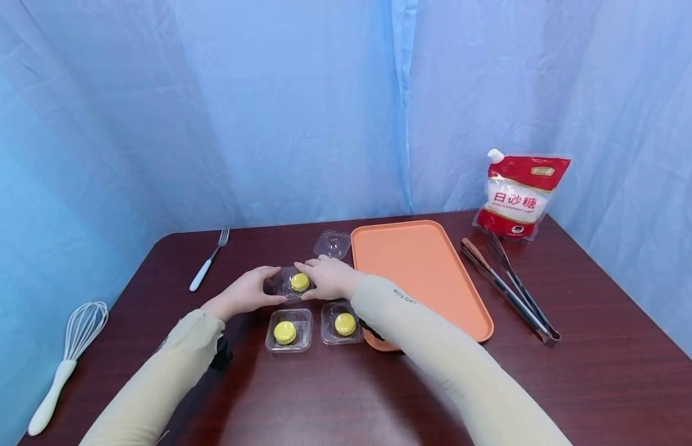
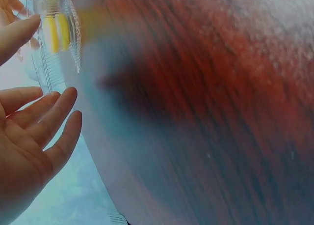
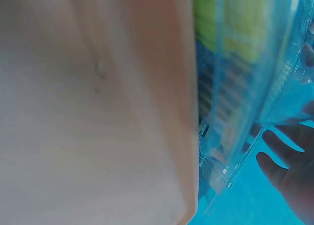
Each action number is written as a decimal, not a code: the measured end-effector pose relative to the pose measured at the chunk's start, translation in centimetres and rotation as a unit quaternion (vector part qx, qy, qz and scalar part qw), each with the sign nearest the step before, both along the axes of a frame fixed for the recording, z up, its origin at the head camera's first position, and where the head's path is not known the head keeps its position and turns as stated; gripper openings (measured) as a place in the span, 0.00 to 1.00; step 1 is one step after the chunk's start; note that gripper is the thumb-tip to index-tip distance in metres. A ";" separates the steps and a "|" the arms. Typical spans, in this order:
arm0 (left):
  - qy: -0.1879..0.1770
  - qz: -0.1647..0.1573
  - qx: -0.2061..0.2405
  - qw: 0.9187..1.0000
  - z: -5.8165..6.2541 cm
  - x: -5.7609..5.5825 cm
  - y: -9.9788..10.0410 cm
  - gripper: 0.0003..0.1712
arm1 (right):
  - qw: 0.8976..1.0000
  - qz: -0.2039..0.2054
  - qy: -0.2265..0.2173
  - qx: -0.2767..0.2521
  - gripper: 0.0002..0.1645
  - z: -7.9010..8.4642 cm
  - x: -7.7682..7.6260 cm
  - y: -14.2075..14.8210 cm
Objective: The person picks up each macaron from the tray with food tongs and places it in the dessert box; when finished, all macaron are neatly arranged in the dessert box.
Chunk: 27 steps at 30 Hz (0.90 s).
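Note:
A clear plastic box (image 1: 287, 292) with a yellow macaron (image 1: 299, 282) in it stands between the two hands. My left hand (image 1: 248, 291) holds its left side, thumb at the near corner and index finger at the far one; the other fingers spread loosely in the left wrist view. The right hand (image 1: 330, 277) grips the opposite side between thumb and fingers. Nearer to me sit two more clear boxes, the left box (image 1: 305, 339) and the right box (image 1: 328, 334), each with a yellow macaron. Behind the right hand lies a clear domed lid (image 1: 332, 243).
An orange tray (image 1: 415, 266) lies right of the boxes, partly under the right forearm. Tongs (image 1: 515, 288) and a sugar pouch (image 1: 515, 198) are farther right. On the left are a fork (image 1: 208, 263) and a whisk (image 1: 69, 359). A blue curtain (image 1: 301, 111) hangs behind the table.

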<state>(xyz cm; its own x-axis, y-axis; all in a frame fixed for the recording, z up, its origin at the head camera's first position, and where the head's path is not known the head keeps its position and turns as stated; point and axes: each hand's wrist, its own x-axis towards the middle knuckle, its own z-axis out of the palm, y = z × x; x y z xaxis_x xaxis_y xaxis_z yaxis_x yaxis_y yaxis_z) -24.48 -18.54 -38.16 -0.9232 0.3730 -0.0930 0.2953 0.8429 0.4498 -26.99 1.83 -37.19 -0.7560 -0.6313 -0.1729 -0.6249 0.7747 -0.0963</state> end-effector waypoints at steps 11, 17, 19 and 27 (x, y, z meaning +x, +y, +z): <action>0.006 -0.017 -0.002 1.000 -0.3 -0.2 0.0 0.41 | 1.000 -0.007 0.001 0.006 0.45 0.3 0.1 -0.1; -0.003 -0.010 0.013 1.000 -0.4 -0.1 -0.1 0.42 | 1.000 -0.006 0.007 0.005 0.45 0.0 0.2 -0.2; -0.001 -0.009 0.014 1.000 -0.4 -0.1 -0.2 0.42 | 1.000 -0.008 0.006 0.004 0.45 0.0 0.2 -0.3; -0.003 -0.012 0.002 1.000 -0.3 -0.2 -0.1 0.42 | 1.000 -0.017 -0.001 -0.004 0.45 0.1 0.4 -0.4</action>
